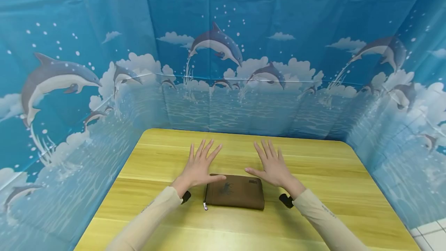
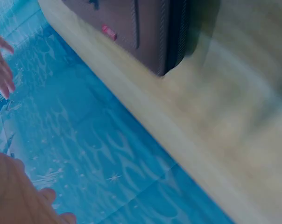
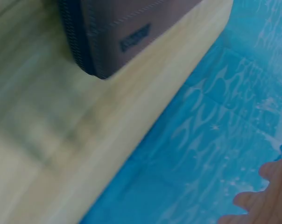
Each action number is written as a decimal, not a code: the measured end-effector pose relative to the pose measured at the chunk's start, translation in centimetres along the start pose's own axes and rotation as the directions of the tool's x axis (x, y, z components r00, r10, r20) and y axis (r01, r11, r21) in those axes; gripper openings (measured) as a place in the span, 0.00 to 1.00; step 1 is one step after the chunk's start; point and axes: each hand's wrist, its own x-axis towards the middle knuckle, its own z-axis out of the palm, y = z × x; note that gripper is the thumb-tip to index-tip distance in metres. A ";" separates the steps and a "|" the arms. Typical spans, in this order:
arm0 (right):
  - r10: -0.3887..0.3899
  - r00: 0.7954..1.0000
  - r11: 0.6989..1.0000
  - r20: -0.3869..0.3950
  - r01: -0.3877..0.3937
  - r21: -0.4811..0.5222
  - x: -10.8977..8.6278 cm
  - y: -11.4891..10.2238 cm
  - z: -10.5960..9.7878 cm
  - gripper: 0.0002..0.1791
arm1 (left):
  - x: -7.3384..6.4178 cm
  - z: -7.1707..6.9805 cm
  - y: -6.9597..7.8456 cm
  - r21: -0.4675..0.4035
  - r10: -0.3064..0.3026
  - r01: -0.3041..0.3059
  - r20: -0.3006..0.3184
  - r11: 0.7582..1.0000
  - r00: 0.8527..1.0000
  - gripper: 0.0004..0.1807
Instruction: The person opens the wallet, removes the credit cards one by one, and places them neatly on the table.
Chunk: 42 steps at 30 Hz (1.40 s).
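Observation:
A brown zip wallet (image 1: pixel 240 193) lies flat on the wooden table, its metal zip pull (image 1: pixel 205 206) at the near left corner. My left hand (image 1: pixel 199 167), fingers spread and straight, hovers by the wallet's left end, the thumb overlapping its far edge in the head view. To the right, my right hand (image 1: pixel 273 168) is likewise spread, its thumb pointing toward the wallet. Neither hand holds anything. In the left wrist view the wallet (image 2: pixel 141 28) shows a small red tag; the right wrist view shows a dark stamped patch on the wallet (image 3: pixel 131 39).
The yellow wood-grain table (image 1: pixel 223 227) has rounded far corners. Blue dolphin-print sheeting (image 1: pixel 223 107) stands behind it and along both sides. A dark wrist strap piece (image 1: pixel 286 200) shows under the right wrist. White floor tiles (image 1: pixel 432 231) appear at the lower right.

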 end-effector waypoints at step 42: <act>0.260 0.909 0.807 0.327 -0.390 0.444 -2.3 2.0 6.3 0.47 | -4.1 6.7 -0.1 -0.358 -0.277 0.323 0.175 0.876 0.945 0.51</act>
